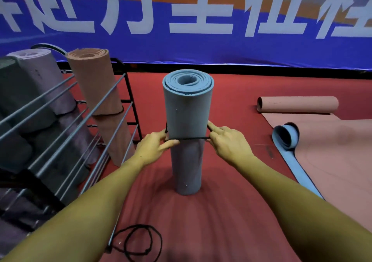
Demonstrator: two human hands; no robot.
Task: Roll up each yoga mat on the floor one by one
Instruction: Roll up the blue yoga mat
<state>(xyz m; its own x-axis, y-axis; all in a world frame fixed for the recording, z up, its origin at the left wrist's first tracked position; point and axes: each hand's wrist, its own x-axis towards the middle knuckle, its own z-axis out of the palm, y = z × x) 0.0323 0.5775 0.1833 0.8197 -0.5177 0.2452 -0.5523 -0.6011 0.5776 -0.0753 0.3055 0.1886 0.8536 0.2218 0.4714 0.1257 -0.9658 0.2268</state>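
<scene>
2 bare forearms enter from the bottom corners, with no sleeve reaching into view on either one. The left hand (155, 147) and right hand (228, 143) wear no gloves. No watch, ring or band shows on the wrists or fingers.

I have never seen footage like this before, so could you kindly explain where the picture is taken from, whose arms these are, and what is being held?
There is no machine: a person wears a camera on the head, looking forward and down, so the two bare arms are the wearer's own. A rolled blue mat stands upright on the red floor. The left hand and the right hand pinch a black elastic band stretched around it. At left, a metal rack holds rolled mats. At right, a pink mat and a blue one lie mostly unrolled. A loose black cord lies near the bottom.
</scene>
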